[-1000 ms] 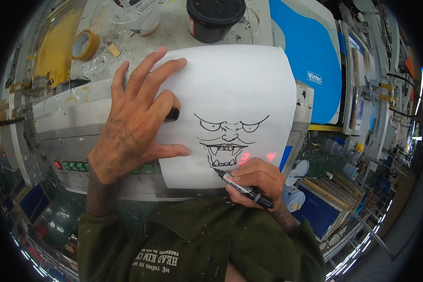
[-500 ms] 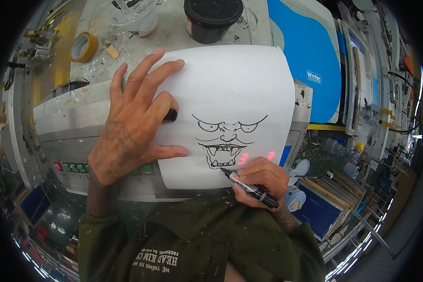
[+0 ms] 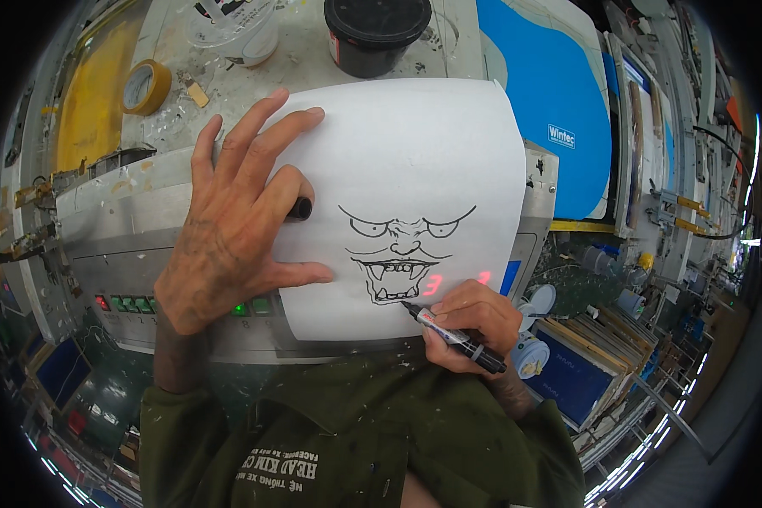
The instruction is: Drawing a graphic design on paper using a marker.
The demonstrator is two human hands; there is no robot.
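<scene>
A white sheet of paper (image 3: 406, 152) lies on a metal machine panel. It bears a black line drawing of a fierce face (image 3: 408, 229) with brows, eyes, a nose and an open fanged mouth. My right hand (image 3: 472, 326) grips a black-and-silver marker (image 3: 459, 339), its tip at the line under the lower jaw. At the sheet's left side my left hand (image 3: 237, 216) rests with fingers spread. One curled finger of it holds a black marker cap (image 3: 300, 208), and its thumb reaches onto the paper.
Red lights shine through the paper near the drawn mouth. Green buttons (image 3: 135, 304) line the panel at left. Behind stand a black lidded tub (image 3: 377, 38), a clear plastic tub (image 3: 237, 34) and a tape roll (image 3: 147, 87). A blue board (image 3: 559, 110) lies right; framed screens (image 3: 576, 372) lean below.
The marker tip has moved slightly right along the lower jaw, and the line beneath it is longer. My left hand keeps its pose; the whole view has shifted a little.
</scene>
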